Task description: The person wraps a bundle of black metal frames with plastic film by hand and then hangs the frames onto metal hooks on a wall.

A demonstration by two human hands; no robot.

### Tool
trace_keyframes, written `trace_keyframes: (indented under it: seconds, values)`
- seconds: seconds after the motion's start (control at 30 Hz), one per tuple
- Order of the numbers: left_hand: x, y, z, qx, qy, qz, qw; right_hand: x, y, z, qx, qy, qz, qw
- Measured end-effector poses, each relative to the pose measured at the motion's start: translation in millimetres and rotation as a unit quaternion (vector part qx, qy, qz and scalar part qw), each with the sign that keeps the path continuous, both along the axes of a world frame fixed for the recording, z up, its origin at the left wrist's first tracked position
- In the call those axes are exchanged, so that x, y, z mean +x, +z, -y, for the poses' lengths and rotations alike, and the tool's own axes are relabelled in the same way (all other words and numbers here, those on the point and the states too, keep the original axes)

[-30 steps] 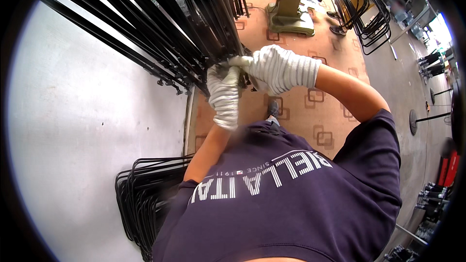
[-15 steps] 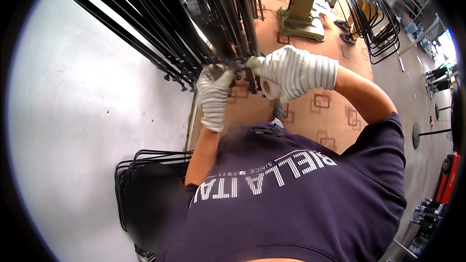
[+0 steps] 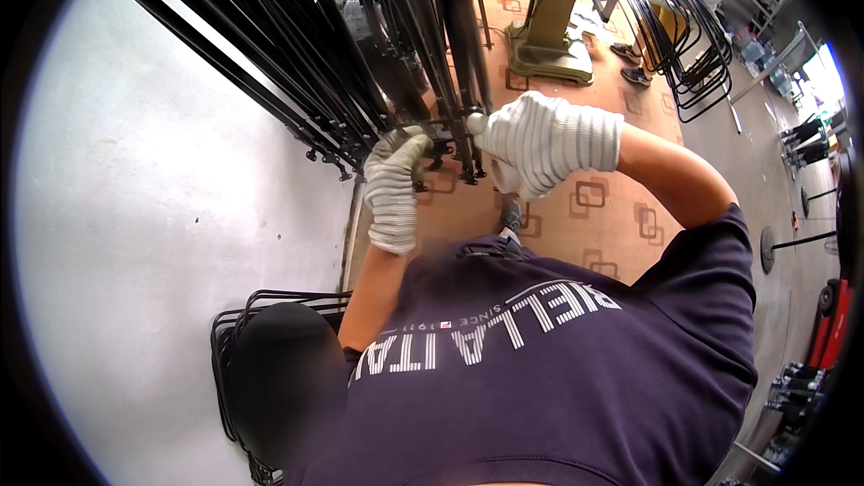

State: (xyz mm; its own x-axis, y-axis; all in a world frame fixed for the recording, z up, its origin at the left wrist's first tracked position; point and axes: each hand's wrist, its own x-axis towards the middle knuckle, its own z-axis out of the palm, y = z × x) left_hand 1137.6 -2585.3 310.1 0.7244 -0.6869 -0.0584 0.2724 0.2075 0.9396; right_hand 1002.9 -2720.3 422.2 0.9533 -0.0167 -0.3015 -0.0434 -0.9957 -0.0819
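Note:
Both my hands wear white striped knit gloves and work at the lower ends of a bundle of black metal tubes [image 3: 450, 63]. My left hand [image 3: 392, 184] is closed, thumb and fingers pinched together beside the tube ends; what lies in the pinch is too small to make out. My right hand [image 3: 547, 144] is wrapped round a pale roll with a hollow core [image 3: 504, 176], mostly hidden by the glove. Its thumb points at the tubes. A dark thin strip seems to span the tubes between my hands. Small fittings stick out of the tube ends.
More black tubes [image 3: 243, 45] lean along the white wall [image 3: 162, 216] at left. Black bent frames [image 3: 238, 324] and a black round shape [image 3: 283, 378] are low left. A green machine base [image 3: 551, 58] stands ahead; beyond it, more bent frames [image 3: 693, 72] and another person's shoes [image 3: 635, 76].
My hands stay close to the tube ends. The left has sunk slightly, and the roll's hollow end shows less plainly below my right hand. The tubes have shifted slightly in view.

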Motion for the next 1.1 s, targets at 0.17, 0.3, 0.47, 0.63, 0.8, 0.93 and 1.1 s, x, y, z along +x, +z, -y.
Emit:
trace_keyframes:
  seconds: [0.17, 0.3, 0.47, 0.63, 0.8, 0.93, 1.1]
  values:
    - [-20.5, -8.5, 2.5, -0.025, -0.005, 0.052, 0.998, 17.2, -24.4, -12.5, 0.154, -0.042, 0.0, 0.987]
    - [-4.3, -23.8, -6.9, 0.018, 0.028, 0.184, 0.982, 23.9, -36.3, -18.0, 0.184, -0.045, 0.03, 0.981]
    - [-16.6, -29.6, -18.0, -0.021, 0.075, 0.039, 0.996, 31.7, -35.9, -17.7, 0.188, -0.04, 0.023, 0.981]
    - [-21.1, -33.5, -16.9, -0.037, 0.112, -0.045, 0.992, 36.1, -34.5, -17.9, 0.199, -0.027, 0.06, 0.978]
    - [-4.6, -50.0, -16.7, -0.073, 0.057, -0.101, 0.991, 42.8, -41.3, -16.1, 0.219, -0.033, 0.074, 0.972]
    - [-4.0, -46.6, -12.3, -0.127, 0.013, -0.162, 0.978, 45.7, -39.1, -18.0, 0.232, -0.023, 0.069, 0.97]
    - [4.2, -53.8, -12.7, -0.13, -0.046, -0.265, 0.954, 43.1, -34.2, -21.1, 0.221, -0.031, 0.044, 0.974]
